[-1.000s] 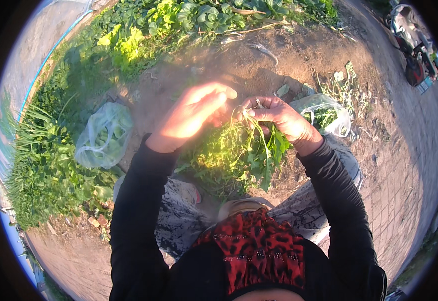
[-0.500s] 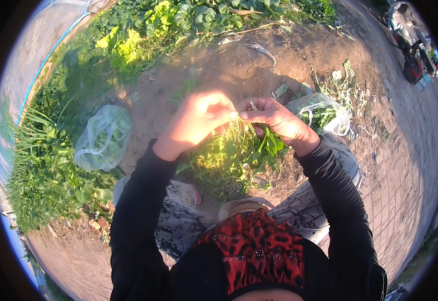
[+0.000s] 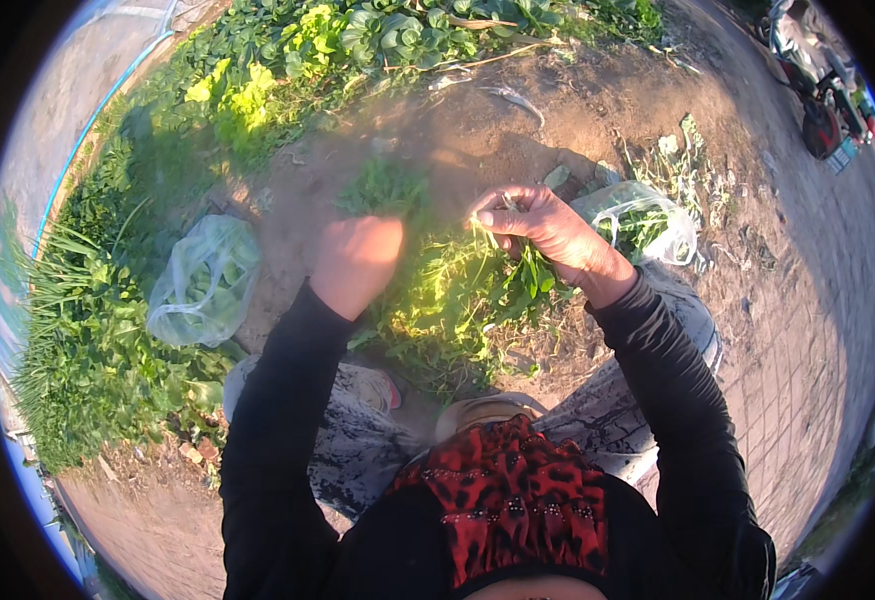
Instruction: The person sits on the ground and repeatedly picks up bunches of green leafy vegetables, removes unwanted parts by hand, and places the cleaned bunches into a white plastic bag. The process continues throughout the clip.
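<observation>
My right hand (image 3: 549,238) is closed, thumb against fingers, round a bunch of leafy greens (image 3: 534,283); pale stems show at the fingertips and dark leaves hang below the palm. My left hand (image 3: 359,262) is apart from it, blurred by motion, its fingers hidden from me. Just beyond that hand lies a small heap of feathery greens (image 3: 387,188) on the soil. Between my knees, below both hands, spreads a larger pile of loose greens (image 3: 437,315), brightly sunlit and partly washed out.
A clear plastic bag of greens (image 3: 207,280) rests at left beside growing plants (image 3: 107,350). Another bag (image 3: 669,232) with greens lies at right, near wilted plants (image 3: 692,160). Leafy crops (image 3: 397,35) grow at the far side. A parked vehicle (image 3: 822,100) stands at far right, beside paving (image 3: 807,330).
My left hand has come away from the right hand's fingertips, moving left and slightly nearer. The right hand keeps its bunch in almost the same place. The far small heap is now more exposed.
</observation>
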